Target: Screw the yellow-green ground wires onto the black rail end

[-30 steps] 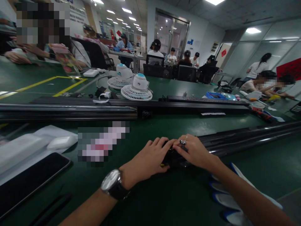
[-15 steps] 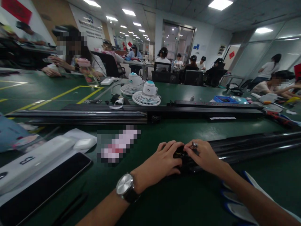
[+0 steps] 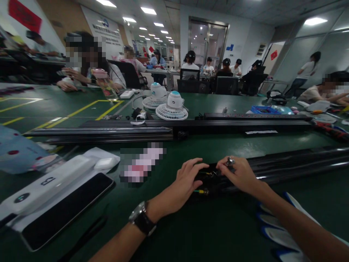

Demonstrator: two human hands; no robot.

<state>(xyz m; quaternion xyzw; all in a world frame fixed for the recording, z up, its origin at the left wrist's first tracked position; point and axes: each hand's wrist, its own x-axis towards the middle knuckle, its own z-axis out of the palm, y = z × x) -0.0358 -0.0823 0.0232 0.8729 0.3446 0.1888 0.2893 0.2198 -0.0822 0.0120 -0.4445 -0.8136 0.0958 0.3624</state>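
My left hand [image 3: 185,183] has its fingers apart and reaches to the near end of a long black bar [image 3: 283,165] on the table. Just beyond its thumb a short yellow-green wire [image 3: 201,191] with a metal end sticks out. At that same bar end, my right hand [image 3: 240,174] has its thumb and fingertips pinched together. Whatever lies between them is too small and dark to make out. Other dark parts with a yellow wire [image 3: 208,174] show between the two hands, partly hidden by the fingers.
Behind lie more long black bars [image 3: 245,125] and two white fans [image 3: 172,105]. To the left are a black phone [image 3: 68,211] and a long white device [image 3: 46,180]. Blue-edged white gloves [image 3: 278,225] lie under my right forearm. People sit around the green table.
My left hand has opened and drawn back a little left, baring the yellow-green wire. My right hand stays pinched at the bar end. The whole view has shifted slightly.
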